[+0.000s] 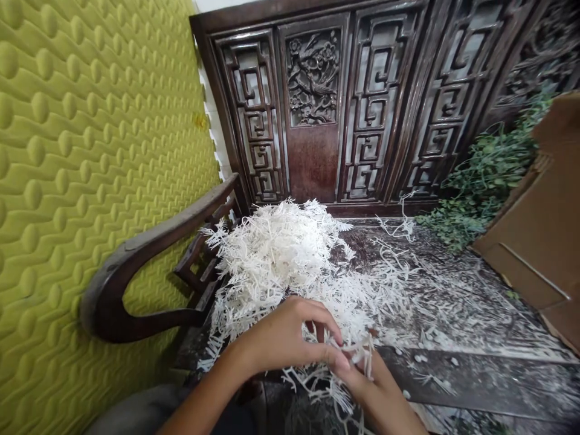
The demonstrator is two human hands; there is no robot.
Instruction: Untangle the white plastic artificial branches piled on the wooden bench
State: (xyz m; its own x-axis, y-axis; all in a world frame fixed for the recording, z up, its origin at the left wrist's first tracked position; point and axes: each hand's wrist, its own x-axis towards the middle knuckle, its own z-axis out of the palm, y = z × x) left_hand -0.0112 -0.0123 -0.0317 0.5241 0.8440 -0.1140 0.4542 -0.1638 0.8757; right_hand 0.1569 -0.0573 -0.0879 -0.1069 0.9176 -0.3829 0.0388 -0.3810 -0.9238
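Observation:
My left hand (287,335) is closed, thumb and fingertips pinched on a white plastic plant sprig (341,393). Close against it, my right hand (378,386) is curled round the same sprig, its fingers partly hidden behind the left thumb and the white strands. Thin forked ends of the sprig hang below both hands. Just beyond them rises a large heap of white plastic sprigs (281,248), tangled together, on the seat of a dark wooden bench (493,380).
Loose white bits (408,278) litter the seat to the right. A cardboard box (534,241) stands at the right, with green artificial foliage (484,175) behind it. The bench's curved armrest (113,284) is at left, before a yellow padded wall (90,151); its carved backrest (312,160) rises behind.

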